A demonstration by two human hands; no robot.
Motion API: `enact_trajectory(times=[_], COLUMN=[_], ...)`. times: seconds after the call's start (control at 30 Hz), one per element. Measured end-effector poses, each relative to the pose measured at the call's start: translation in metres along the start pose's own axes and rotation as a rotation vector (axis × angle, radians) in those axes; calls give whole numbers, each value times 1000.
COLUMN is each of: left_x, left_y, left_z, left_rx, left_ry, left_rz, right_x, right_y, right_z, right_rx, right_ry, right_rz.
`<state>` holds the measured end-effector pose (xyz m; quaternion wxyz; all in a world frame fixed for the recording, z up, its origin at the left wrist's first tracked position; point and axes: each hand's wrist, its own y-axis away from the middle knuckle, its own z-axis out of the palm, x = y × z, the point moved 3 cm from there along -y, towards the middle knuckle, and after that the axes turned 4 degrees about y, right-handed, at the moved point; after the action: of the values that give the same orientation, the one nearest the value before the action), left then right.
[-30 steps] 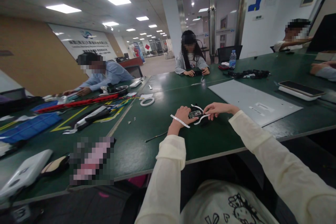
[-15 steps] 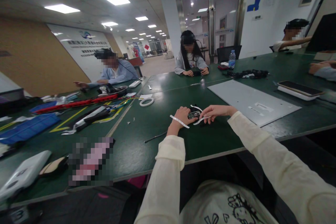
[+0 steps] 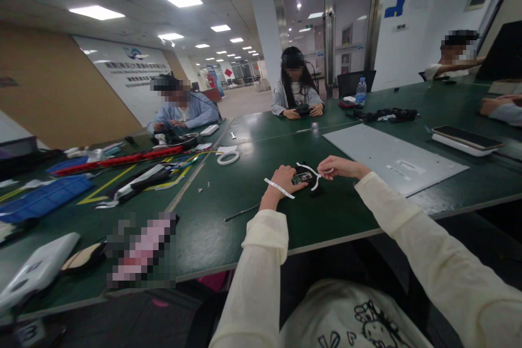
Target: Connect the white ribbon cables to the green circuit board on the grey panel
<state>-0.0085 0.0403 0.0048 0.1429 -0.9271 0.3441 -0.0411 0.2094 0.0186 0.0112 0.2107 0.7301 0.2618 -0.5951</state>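
My left hand is closed on a small black device with a bare circuit board, holding it on the table. A white strip lies across the back of that hand near the wrist. Along the device's right side curves a thin white tape strip. My right hand pinches this strip between thumb and fingers, just right of the device. A dark cable runs out to the left from under my left forearm. The device's left part is hidden by my hand.
On the green table, a roll of white tape lies to the left. A grey panel is at the right, with a phone beyond it. Blue trays and straps fill the far left. Other people sit around the table.
My right hand has moved up and slightly right, and the pinched strip now bends along the device's right side. My left hand has stayed put. The person at left has drawn a hand in.
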Motion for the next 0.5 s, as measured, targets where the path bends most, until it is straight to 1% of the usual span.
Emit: enact_trajectory(times=[0.03,0.07,0.1,0.13,0.2,0.27,0.3,0.37,0.43,0.5], left_x=[0,1,1,1,1,1,1,1,0,0], left_y=[0,0,0,0,1,1,1,1,1,0], left_z=[0,-1,-1,-1,-1,-1,-1,-1,-1,-1], left_rx=[-4,-8,-11,-11,-6,-9,-14,-20,-21,-22], left_ry=[-2,-3,-4,-3,-1,2,2,4,4,2], left_rz=[-1,0,2,4,4,2,1,6,13,11], right_x=[-1,0,2,6,18,33,41,58,72,80], right_y=[-1,-1,-1,-1,2,7,10,18,25,30], right_z=[-8,-17,-27,-37,-57,-74,-81,-93,-102,-108], right_rx=[94,215,357,505,765,929,973,1015,1018,1009], right_ry=[-11,-1,45,138,447,787,911,1044,1079,1077], right_rz=[-50,-91,-113,-114,-37,113,196,341,439,489])
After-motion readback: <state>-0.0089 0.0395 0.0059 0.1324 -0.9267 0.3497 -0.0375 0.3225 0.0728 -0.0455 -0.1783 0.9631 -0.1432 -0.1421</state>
